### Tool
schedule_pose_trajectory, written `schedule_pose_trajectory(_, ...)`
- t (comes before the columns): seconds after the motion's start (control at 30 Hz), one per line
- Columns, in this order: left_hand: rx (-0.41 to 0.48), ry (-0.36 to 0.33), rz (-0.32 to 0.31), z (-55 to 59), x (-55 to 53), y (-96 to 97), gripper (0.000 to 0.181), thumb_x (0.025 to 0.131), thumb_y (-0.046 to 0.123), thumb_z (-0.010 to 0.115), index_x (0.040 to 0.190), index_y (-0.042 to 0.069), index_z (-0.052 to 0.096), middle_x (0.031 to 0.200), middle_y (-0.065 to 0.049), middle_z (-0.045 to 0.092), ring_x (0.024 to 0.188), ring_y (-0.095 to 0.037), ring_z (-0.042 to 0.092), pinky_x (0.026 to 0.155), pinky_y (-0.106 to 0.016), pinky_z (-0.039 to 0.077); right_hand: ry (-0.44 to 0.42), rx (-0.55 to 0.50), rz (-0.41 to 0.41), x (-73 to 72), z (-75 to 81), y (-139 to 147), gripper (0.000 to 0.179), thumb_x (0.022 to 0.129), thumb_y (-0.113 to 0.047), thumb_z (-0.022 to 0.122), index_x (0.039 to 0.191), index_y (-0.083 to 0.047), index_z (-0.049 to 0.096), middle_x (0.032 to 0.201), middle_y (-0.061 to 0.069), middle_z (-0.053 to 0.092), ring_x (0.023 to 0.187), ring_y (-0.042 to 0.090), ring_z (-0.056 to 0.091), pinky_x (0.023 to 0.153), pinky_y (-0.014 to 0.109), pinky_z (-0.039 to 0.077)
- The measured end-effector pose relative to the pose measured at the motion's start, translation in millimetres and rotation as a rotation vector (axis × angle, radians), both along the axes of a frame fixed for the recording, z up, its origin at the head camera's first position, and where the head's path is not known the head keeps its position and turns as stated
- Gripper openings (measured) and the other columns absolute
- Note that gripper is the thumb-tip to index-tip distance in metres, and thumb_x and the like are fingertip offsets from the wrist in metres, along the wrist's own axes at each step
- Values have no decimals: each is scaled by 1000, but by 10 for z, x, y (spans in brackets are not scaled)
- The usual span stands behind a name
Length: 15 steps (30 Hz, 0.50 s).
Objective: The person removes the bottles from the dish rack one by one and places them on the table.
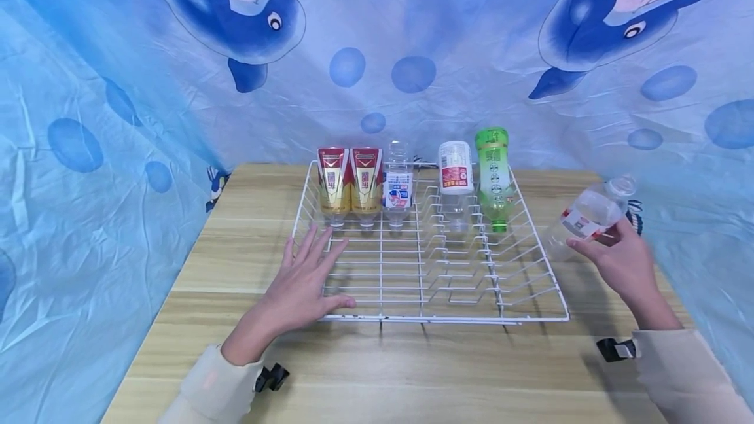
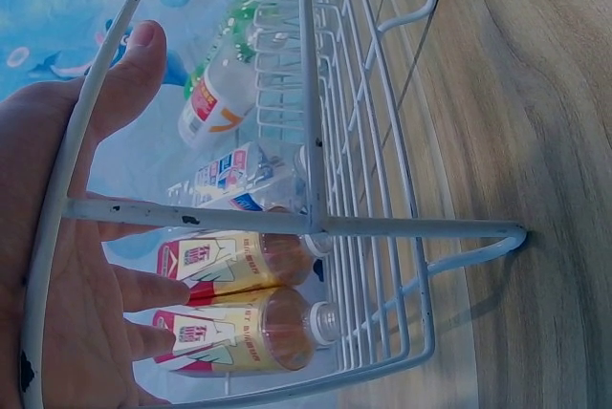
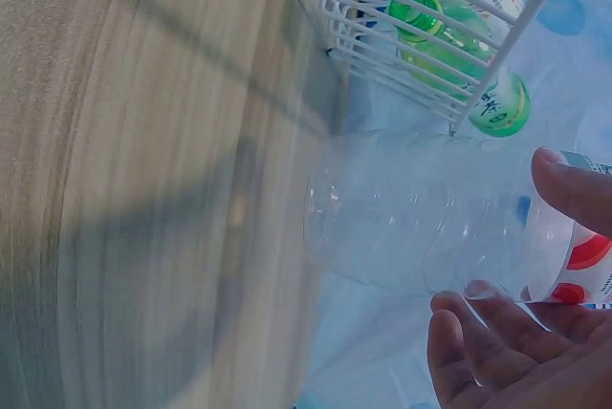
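My right hand [image 1: 627, 264] grips a clear plastic bottle [image 1: 592, 211] with a red and white label, thumb on one side and fingers on the other. The bottle leans, cap up to the right, beside the right edge of a white wire rack [image 1: 444, 318]. In the right wrist view its clear base end [image 3: 421, 218] points toward the wooden table. My left hand [image 1: 297, 286] has its fingers spread at the rack's left side. Seen from the left wrist, this hand lies behind the rack's outer wires, the fingertips overlapping a red-and-gold bottle [image 2: 234, 333].
Along the rack's back, cap down, stand two red-and-gold bottles [image 1: 334, 182], a clear bottle with a blue-and-white label [image 1: 397, 188], a clear bottle with a white-and-red label [image 1: 455, 169] and a green bottle [image 1: 493, 175]. A blue dolphin-print sheet [image 1: 377, 31] hangs behind the wooden table [image 1: 377, 378].
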<state>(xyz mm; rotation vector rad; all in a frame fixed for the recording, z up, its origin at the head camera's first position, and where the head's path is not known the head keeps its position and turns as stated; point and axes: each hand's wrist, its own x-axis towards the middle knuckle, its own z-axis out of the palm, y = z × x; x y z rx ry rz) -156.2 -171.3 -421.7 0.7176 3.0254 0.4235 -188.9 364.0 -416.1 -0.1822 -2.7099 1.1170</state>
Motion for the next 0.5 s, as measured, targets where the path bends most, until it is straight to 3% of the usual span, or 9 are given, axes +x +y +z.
schedule_pose_trajectory(0.13, 2, 2, -1, 9, -2, 9, 103, 81, 72, 68, 159, 15, 32, 168, -16, 9, 153, -36, -6, 116, -71, -2, 11, -8, 10, -16, -41, 8, 74, 88, -27, 81, 145, 0, 42, 132, 30, 57, 104, 21, 62, 66, 5, 46)
schedule_pose_trajectory(0.23, -3, 1, 2, 10, -1, 12, 103, 81, 72, 68, 159, 16, 32, 168, -16, 10, 153, -36, -6, 116, -71, -1, 6, -15, 17, -21, -65, 11, 75, 88, -25, 81, 146, 1, 41, 134, 31, 55, 114, 48, 58, 66, 5, 47)
schedule_pose_trajectory(0.33, -7, 0, 3, 9, -1, 11, 103, 80, 72, 68, 159, 16, 32, 168, -16, 10, 153, -36, -6, 116, -71, 0, -7, -21, 14, -20, -82, 12, 74, 89, -25, 80, 145, 4, 42, 135, 34, 55, 118, 55, 54, 65, 4, 45)
schedule_pose_trajectory(0.5, -9, 3, 3, 18, -2, 10, 103, 81, 72, 67, 159, 16, 32, 168, -16, 10, 153, -37, -5, 116, -71, -1, -34, -27, 9, -20, -111, 2, 73, 90, -26, 79, 144, 6, 42, 134, 36, 54, 118, 55, 53, 63, 4, 45)
